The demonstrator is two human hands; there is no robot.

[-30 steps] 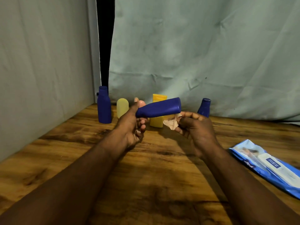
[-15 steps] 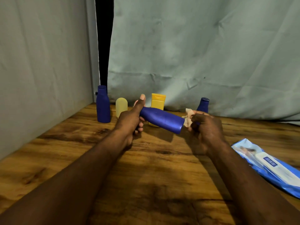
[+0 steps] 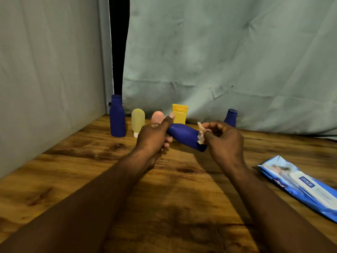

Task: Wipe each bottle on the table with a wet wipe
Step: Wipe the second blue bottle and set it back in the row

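My left hand (image 3: 154,137) grips the neck end of a dark blue bottle (image 3: 184,135) held sideways above the table, its base tilted down to the right. My right hand (image 3: 225,141) pinches a crumpled wet wipe (image 3: 201,134) against the bottle near its base. Along the back of the table stand a tall blue bottle (image 3: 117,117), a pale yellow tube (image 3: 138,121), a pink tube (image 3: 157,117) partly hidden by my left thumb, a yellow bottle (image 3: 179,114) and a small blue bottle (image 3: 231,117).
A blue pack of wet wipes (image 3: 299,185) lies on the wooden table (image 3: 91,170) at the right. A grey wall stands on the left and a pale green curtain hangs behind the bottles.
The held bottle has tilted from level to base-down at the right. My right hand has brought the wipe up from below the bottle onto its base end.
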